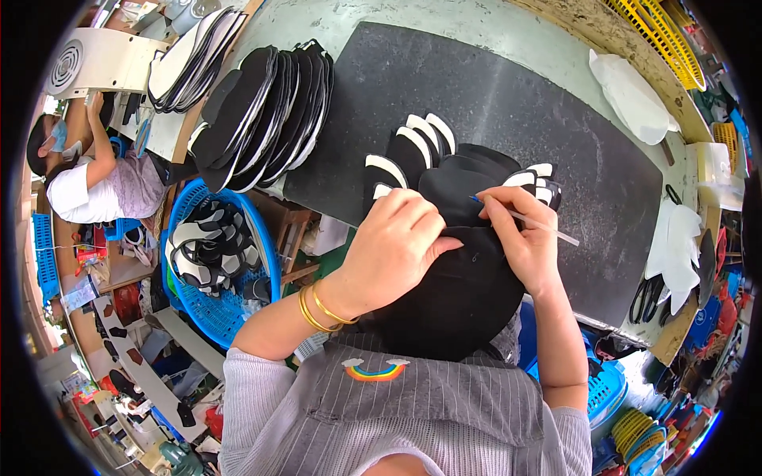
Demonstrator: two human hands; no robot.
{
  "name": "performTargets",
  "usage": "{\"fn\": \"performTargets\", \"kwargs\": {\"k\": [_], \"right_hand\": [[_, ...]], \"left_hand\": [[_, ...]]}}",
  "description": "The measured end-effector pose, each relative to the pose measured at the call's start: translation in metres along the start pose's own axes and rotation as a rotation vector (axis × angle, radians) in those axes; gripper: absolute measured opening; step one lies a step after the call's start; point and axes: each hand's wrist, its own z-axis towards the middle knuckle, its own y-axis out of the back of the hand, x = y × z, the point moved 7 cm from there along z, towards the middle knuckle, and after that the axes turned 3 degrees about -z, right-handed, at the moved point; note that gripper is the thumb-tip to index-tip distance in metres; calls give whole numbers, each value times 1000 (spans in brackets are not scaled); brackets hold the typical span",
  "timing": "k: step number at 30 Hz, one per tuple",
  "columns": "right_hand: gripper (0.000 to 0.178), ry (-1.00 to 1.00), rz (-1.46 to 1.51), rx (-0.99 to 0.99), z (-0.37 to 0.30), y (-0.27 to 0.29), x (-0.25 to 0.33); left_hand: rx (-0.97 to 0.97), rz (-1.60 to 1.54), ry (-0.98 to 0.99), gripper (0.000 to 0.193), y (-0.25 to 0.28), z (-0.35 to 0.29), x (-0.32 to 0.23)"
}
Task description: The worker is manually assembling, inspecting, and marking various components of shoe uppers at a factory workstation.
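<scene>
The bench carries a wide dark mat that covers most of its middle, and my work sits at the mat's near edge. Off the bench's left edge hangs a blue basket holding black-and-white cut pieces, with a fanned stack of dark soles lying at the far left corner; white cut shapes lie toward the right edge.

The black piece under my hands is the largest thing I am working on: a flat, rounded cut of matt black sheet, overhanging the near edge toward my body, with smaller black pieces trimmed in white fanned just beyond it. I judge it light, soft and floppy, likely to sag where unsupported, so it is best pinned flat and held at its rim.

My left hand lies pressed on the piece, fingers curled together over its top edge. My right hand has its fingers pinched on a thin silver pen, the tip touching the black pieces.
</scene>
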Motion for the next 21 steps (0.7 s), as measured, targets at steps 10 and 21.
{"fn": "performTargets", "kwargs": {"k": [10, 21], "right_hand": [[12, -65, 48, 83, 5, 0, 1], [13, -103, 271, -4, 10, 29, -4]], "left_hand": [[73, -322, 231, 26, -1, 8, 26], [321, -255, 3, 41, -16, 9, -18]]}}
